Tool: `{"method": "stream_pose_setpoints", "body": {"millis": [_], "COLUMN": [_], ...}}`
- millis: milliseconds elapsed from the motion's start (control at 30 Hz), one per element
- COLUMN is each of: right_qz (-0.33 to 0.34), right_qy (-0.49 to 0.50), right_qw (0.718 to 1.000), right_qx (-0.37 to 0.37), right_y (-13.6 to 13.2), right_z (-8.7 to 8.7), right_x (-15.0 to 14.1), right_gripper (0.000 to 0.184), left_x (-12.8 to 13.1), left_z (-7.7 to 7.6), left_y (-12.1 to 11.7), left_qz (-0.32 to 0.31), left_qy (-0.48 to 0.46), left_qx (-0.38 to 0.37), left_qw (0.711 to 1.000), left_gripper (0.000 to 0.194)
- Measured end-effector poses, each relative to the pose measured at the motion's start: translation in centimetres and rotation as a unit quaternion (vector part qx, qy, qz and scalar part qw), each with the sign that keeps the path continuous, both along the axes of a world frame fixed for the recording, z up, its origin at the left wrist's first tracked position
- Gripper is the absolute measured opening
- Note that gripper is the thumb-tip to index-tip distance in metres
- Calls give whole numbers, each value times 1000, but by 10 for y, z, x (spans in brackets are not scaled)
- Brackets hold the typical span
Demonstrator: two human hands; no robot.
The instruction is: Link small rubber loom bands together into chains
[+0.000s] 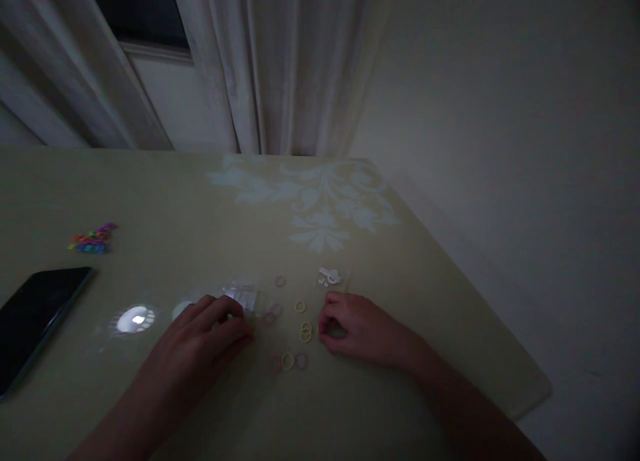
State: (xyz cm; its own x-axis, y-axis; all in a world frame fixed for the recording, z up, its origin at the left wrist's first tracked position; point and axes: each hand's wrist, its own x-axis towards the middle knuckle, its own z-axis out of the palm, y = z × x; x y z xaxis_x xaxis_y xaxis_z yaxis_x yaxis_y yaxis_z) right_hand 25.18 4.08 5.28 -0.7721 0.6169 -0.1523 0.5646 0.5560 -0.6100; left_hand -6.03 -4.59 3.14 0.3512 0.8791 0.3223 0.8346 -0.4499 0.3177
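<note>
My left hand (210, 334) rests on the table with its fingers curled beside a small clear plastic piece (246, 294). My right hand (353, 328) lies to the right, fingers curled inward in a loose pinch; what it holds, if anything, is hidden. Between the hands lie several small loose rubber bands (287, 360), yellow, pink and purple. A small white plastic tool (330, 276) sits just beyond the right hand.
A dark phone (35, 314) lies at the left edge. A pile of colourful bands (93, 240) sits further back on the left. The pale table (450, 301) has a floral print; its right edge runs diagonally. Curtains hang behind.
</note>
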Motion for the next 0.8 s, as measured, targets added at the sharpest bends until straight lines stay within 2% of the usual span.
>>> {"method": "stream_pose_setpoints", "body": {"millis": [133, 233, 333, 400, 467, 600, 700, 767, 800], "right_qz": [1, -14, -57, -74, -77, -84, -94, -104, -109], "right_qy": [-17, 9, 86, 160, 226, 289, 304, 307, 303], "right_qw": [999, 1000, 994, 980, 955, 892, 868, 872, 884], "right_qx": [38, 26, -30, -90, -177, -337, -381, -367, -338], "right_y": [-6, -6, -7, -10, -17, -27, -28, -27, -27], "right_z": [-3, 0, 2, 2, 0, -5, -9, -11, -11], "right_x": [-2, -4, -10, -16, -22, -32, -35, -35, -34], "right_gripper": [6, 6, 7, 4, 9, 35, 44, 41, 37], "left_x": [10, 11, 16, 25, 39, 61, 65, 64, 63], "left_z": [-12, -17, -12, -5, 2, 9, 11, 13, 15], "left_y": [0, -1, -4, -6, -9, -16, -17, -16, -15], "left_qz": [24, 45, 52, 49, 27, -25, -46, -18, 4], "left_qy": [-36, -33, -41, -85, -157, -252, -293, -311, -320], "left_qx": [19, 24, 56, 78, 84, 19, -27, -50, -59], "left_qw": [999, 998, 996, 992, 984, 967, 955, 949, 945], "left_gripper": [28, 28, 25, 20, 20, 26, 21, 15, 14]}}
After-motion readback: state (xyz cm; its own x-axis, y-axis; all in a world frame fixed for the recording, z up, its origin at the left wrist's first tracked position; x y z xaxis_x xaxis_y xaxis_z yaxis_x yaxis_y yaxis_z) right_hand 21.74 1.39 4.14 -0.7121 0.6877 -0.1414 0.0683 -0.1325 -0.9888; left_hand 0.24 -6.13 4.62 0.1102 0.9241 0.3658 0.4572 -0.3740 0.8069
